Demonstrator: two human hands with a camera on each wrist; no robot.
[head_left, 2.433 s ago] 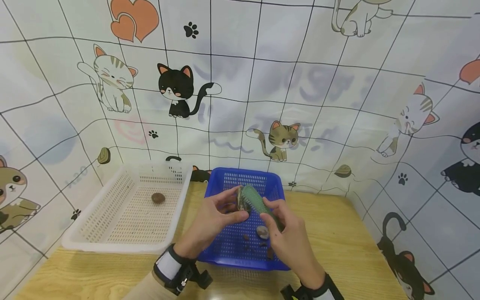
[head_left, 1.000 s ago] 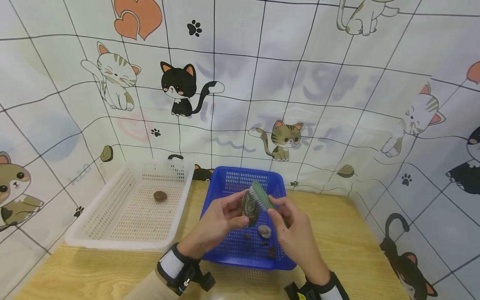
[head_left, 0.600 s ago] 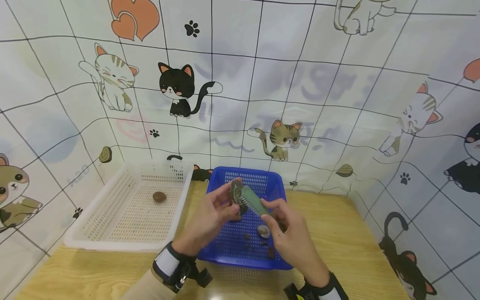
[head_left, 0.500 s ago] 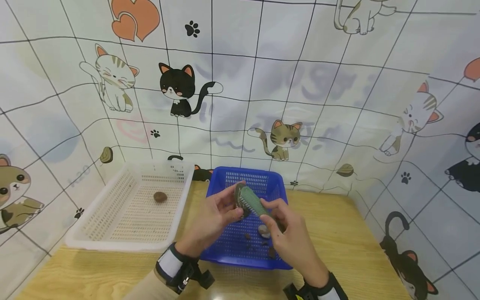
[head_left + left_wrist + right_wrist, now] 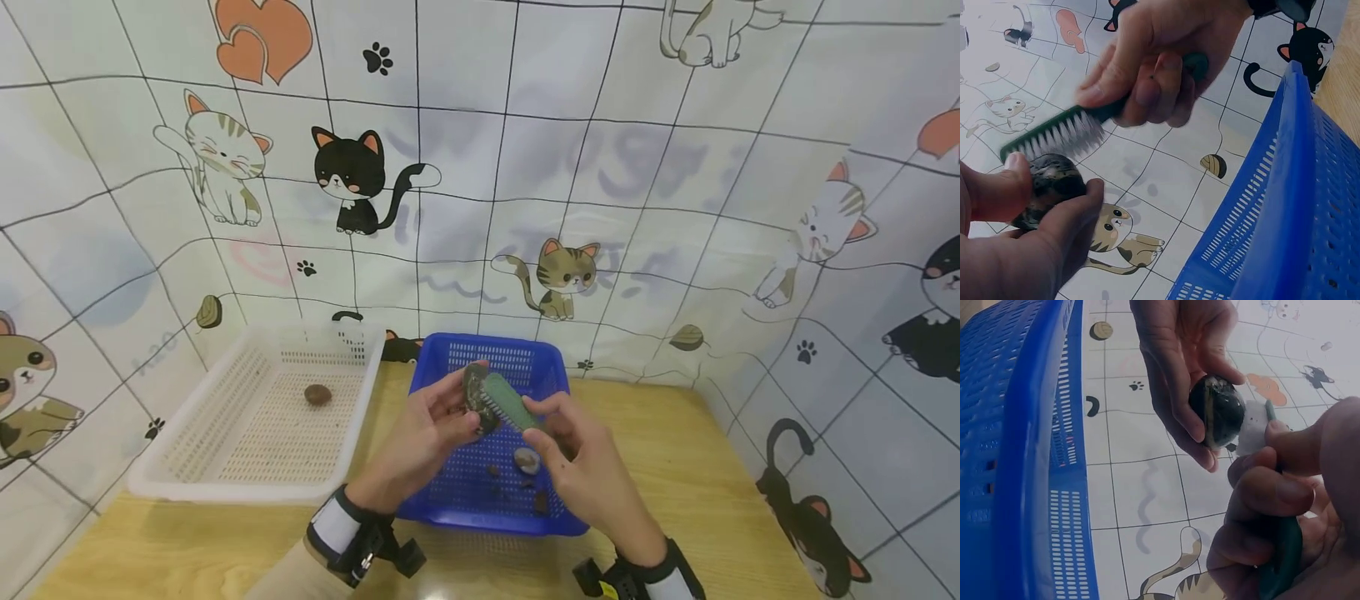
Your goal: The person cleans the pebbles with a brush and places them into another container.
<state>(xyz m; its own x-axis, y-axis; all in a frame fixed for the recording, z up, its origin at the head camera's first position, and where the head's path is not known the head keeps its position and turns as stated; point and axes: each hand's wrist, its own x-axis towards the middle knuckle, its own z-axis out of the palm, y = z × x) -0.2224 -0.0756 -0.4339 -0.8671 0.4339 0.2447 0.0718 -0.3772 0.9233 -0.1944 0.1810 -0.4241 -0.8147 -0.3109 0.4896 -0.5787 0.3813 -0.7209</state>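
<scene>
A dark, rounded stone (image 5: pixel 474 390) with pale markings is pinched between the thumb and fingers of my left hand (image 5: pixel 420 437), above the blue basket. My right hand (image 5: pixel 588 462) grips a green scrubbing brush (image 5: pixel 508 402) by its handle. The brush's white bristles meet the stone's right side in the head view. Seen from the left wrist, the brush (image 5: pixel 1047 132) lies across the top of the stone (image 5: pixel 1054 178), its bristles blurred. From the right wrist, a tan band runs along the glossy stone (image 5: pixel 1222 412); the curled fingers partly hide the brush handle (image 5: pixel 1284 559).
Below the hands stands a blue perforated basket (image 5: pixel 431 510) holding a grey-white stone (image 5: pixel 527 460) and several small brown pieces. To the left, a white perforated basket (image 5: pixel 247 492) contains one brown stone (image 5: pixel 317 395). Both stand on a wooden table (image 5: pixel 667 467) before a cat-patterned backdrop.
The brush has shifted back and forth over the stone, staying in the right hand. The stone has tilted in the left hand and sits slightly further left than one second ago.
</scene>
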